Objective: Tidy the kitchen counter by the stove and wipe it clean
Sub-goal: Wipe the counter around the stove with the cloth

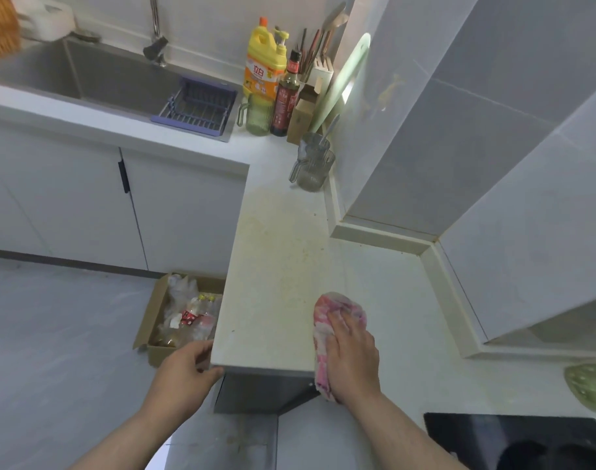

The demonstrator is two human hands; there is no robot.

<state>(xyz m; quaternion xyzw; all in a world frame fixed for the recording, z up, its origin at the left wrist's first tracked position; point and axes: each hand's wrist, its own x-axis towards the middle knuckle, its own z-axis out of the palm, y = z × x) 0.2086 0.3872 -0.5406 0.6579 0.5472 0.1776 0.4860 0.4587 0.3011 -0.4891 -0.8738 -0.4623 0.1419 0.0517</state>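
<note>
R grip (352, 354) lies flat, fingers straight, pressing on the pink-and-white cloth (335, 303) at the near edge of the white bench (283, 259); the cloth's near end hangs over the front edge. L grip (184, 371) is curled round the bench's near-left corner, fingers on the side edge, thumb at the front. Yellowish specks & smears (283, 232) cover the bench beyond the cloth, twd the back.

Black stove top (513, 439) sits at btm right, near the R forearm. Green mat (590, 385) at far right edge, partly cut off.

Further back by the wall: clear glass jug (313, 167) w/ a utensil in it. In the corner beyond it: green glass mug (257, 115), dark sauce bottle (284, 103), yellow detergent bottle (261, 62), knife block (320, 67), pale cutting board (344, 83) leaning on the wall. Sink (120, 76) to the left w/ a purple rack (198, 103) across it.

On the floor, beside the bench's left side: open cardboard box (154, 320) of plastic bottles (191, 313).
</note>
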